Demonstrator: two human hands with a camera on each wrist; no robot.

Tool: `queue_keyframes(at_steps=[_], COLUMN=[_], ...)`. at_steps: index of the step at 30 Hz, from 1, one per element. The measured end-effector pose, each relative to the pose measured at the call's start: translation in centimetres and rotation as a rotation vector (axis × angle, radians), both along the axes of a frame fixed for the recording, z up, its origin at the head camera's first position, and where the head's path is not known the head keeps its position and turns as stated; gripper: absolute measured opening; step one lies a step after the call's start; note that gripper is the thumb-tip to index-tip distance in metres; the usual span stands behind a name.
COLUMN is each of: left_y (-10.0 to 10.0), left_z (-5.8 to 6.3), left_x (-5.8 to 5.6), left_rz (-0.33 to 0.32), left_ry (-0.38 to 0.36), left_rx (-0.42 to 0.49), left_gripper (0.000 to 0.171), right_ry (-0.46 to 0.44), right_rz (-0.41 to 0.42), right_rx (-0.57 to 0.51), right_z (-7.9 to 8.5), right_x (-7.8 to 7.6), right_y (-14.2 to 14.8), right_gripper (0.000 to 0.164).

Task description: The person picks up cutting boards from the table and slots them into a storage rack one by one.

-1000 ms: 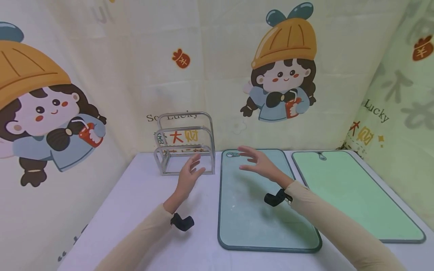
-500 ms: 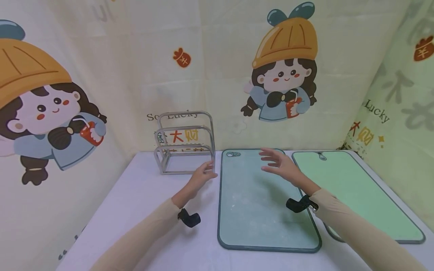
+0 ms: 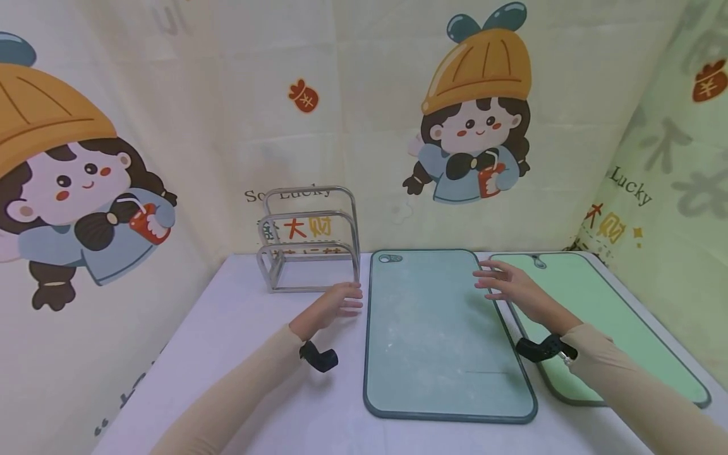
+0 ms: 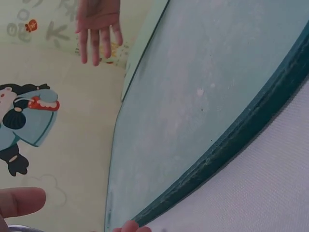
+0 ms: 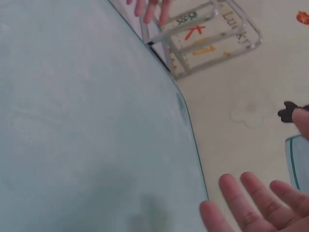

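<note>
Bracketing the blue-green board (image 3: 432, 341) central on the worktop (image 3: 233, 322), my left hand (image 3: 328, 308) and right hand (image 3: 521, 291) loose, grasping nothing.
I judge this an approach; next likely calls for gripping both long edges. Room lies toward the worktop's left edge; a green board (image 3: 603, 328) crowds the right, a metal rack (image 3: 307, 214) the back-left corner.

The head camera looks from above, forward and down, on the dark-rimmed, round-cornered, blue-grey flat board (image 3: 438, 341) and, farther, the cream printed cloth wall (image 3: 375, 95). The left wrist camera, close and tilted, faces across this board towards the bare right hand (image 3: 523, 294); the right wrist camera, also close, faces oppositely, towards the bare left hand (image 3: 328, 308) and the silver metal wire rack (image 3: 309, 245), which the head view shares
</note>
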State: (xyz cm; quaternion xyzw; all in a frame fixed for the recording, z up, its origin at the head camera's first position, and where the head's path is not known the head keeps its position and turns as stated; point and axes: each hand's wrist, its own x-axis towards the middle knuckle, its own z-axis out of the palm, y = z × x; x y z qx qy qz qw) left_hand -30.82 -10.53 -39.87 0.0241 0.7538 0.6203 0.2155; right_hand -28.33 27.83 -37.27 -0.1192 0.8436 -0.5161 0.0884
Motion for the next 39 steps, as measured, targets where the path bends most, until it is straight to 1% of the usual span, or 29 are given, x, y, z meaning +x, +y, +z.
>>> queue_keyframes(at_steps=[4, 8, 10, 11, 12, 14, 17, 18, 21, 26, 28, 31, 39], left_y=[-0.2, -0.4, -0.4, -0.4, -0.4, -0.5, -0.5, -0.5, -0.4, -0.2, 0.0, 0.3, 0.9], left_z=[-0.3, -0.6, -0.7, -0.8, -0.8, -0.9, -1.0, -1.0, -1.0, -1.0, -1.1, -1.1, -1.1], left_x=[-0.2, -0.4, -0.5, -0.5, -0.6, -0.7, -0.8, -0.8, -0.8, -0.7, -0.6, -0.5, -0.4], left_rz=[0.019, 0.055, 0.063, 0.069, 0.073, 0.077, 0.075, 0.074, 0.066, 0.068, 0.068, 0.061, 0.076], left_ry=[-0.070, -0.145, -0.176, -0.193, -0.207, -0.230, -0.249, -0.252, -0.258, -0.261, -0.259, -0.269, -0.276], left_rx=[0.044, 0.103, 0.129, 0.142, 0.155, 0.169, 0.165, 0.159, 0.143, 0.127, 0.119, 0.115, 0.105], left_gripper=[0.047, 0.043, 0.042, 0.042, 0.042, 0.043, 0.045, 0.045, 0.046, 0.045, 0.044, 0.043, 0.042], right_ry=[-0.118, -0.229, -0.291, -0.328, -0.361, -0.421, -0.495, -0.504, -0.528, -0.564, -0.587, -0.609, -0.604], right_rz=[0.037, 0.058, 0.076, 0.102, 0.112, 0.132, 0.107, 0.084, 0.057, 0.063, 0.066, 0.049, 0.012], right_rx=[-0.050, -0.095, -0.134, -0.180, -0.204, -0.238, -0.261, -0.236, -0.213, -0.188, -0.183, -0.170, -0.122], right_z=[-0.3, -0.8, -1.2, -1.3, -1.4, -1.5, -1.5, -1.4, -1.1, -0.9, -1.0, -1.3, -2.1], right_x=[0.0, -0.4, -0.8, -1.1, -1.2, -1.4, -1.4, -1.3, -1.1, -0.8, -0.7, -0.7, -1.0], right_y=[1.7, 3.3, 4.2, 4.8, 5.2, 5.8, 6.3, 6.3, 6.2, 5.8, 5.6, 5.4, 5.2], right_gripper=[0.068, 0.070, 0.071, 0.069, 0.069, 0.070, 0.071, 0.073, 0.069, 0.066, 0.066, 0.064, 0.063])
